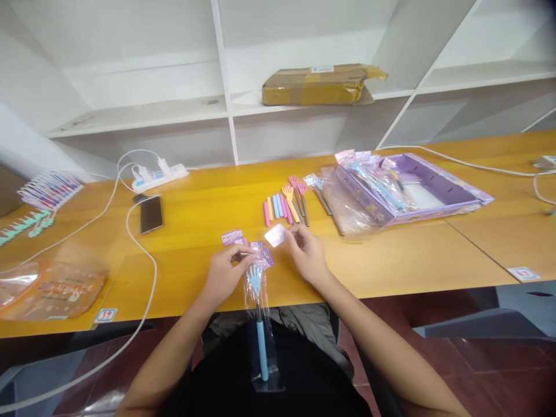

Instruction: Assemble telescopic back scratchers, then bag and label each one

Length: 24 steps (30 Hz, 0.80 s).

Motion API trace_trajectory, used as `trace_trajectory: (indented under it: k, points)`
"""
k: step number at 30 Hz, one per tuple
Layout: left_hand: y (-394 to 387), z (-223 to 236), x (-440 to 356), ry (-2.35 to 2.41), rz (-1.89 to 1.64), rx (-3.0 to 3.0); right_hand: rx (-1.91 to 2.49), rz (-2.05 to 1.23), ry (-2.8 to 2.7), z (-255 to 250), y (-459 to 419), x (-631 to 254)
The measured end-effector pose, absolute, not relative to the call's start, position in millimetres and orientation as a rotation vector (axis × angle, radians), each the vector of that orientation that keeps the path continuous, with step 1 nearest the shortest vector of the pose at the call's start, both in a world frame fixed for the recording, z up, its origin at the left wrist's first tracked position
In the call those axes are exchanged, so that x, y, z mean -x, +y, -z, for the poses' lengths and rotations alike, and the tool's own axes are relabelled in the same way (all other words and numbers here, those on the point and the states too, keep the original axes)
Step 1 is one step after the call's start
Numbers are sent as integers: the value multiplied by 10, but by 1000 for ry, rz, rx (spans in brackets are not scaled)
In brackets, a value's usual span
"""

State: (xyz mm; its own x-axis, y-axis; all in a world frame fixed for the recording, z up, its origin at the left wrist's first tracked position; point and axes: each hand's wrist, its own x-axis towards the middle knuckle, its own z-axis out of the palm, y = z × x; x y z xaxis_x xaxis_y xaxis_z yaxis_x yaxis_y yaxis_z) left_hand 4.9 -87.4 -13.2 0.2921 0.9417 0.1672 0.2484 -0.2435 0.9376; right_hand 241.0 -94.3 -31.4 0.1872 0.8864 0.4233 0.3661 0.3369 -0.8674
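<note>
In my right hand a small whitish card is pinched between thumb and fingers, above the table. My left hand closes thumb and fingers at the top of a clear plastic bag. Inside that bag lies a blue back scratcher with a hand-shaped head, hanging over the table edge toward my body. Several pink and purple printed cards lie by my left fingers. Beyond my hands are loose coloured handles and back scratchers with yellow and pink heads.
A purple tray holds bagged back scratchers at the right, beside clear bags. Leftward are a phone, a power strip, white cables and an orange plastic pouch. A taped carton sits on the shelf.
</note>
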Motion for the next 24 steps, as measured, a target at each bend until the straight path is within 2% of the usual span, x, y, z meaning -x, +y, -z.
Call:
trace_trajectory:
  k: [4,10,14,24]
  points:
    - [-875,155,-31,1109,-1013,-1655,923,-616,-1300,306,-1054,-2399]
    - [-888,112,-39,1129,-1035,-1600,614,-523,-1839,210,-1141,-2365]
    - [-883,94,-28,1160,-1032,-1575,569,-462,-2068,218,-1124,-2344]
    - [-886,65,-46,1200,-1077,-1465,553,-466,-2113,215,-1130,-2326]
